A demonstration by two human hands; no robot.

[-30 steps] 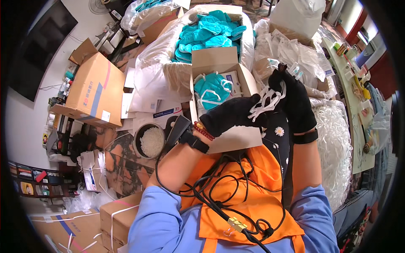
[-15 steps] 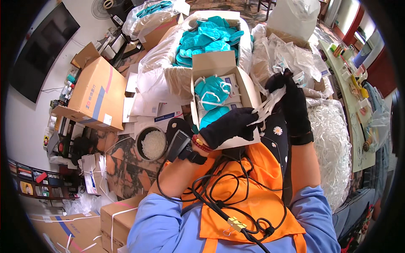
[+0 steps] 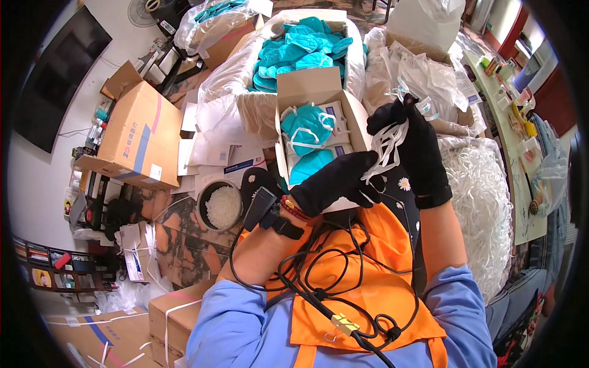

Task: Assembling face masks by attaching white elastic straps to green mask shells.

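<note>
Between my black-gloved hands stretches a bundle of white elastic straps (image 3: 386, 150). My left hand (image 3: 336, 179) is closed around their lower ends. Higher up and to the right, my right hand (image 3: 416, 140) grips the upper part, and small clear-and-blue end pieces stick out above its fingers. Just left of the straps stands an open white carton (image 3: 355, 126), its lid raised at the far side. Inside it lie teal masks (image 3: 307, 130) with white straps and white packets (image 3: 334, 119) with printed labels. My left hand partly covers the carton's near right corner.
Beyond the carton is a plastic-lined box (image 3: 242, 107) piled with loose teal masks (image 3: 300, 52). To the right are a box of clear plastic bags (image 3: 420, 76) and a sack of white straps (image 3: 475, 208). A bowl of white pellets (image 3: 223, 207) and a large cardboard box (image 3: 132, 135) stand left.
My right hand has shifted slightly left. The straps have fanned out into separate loops, and their end pieces now show above that hand. My left hand stays nearly in place.
</note>
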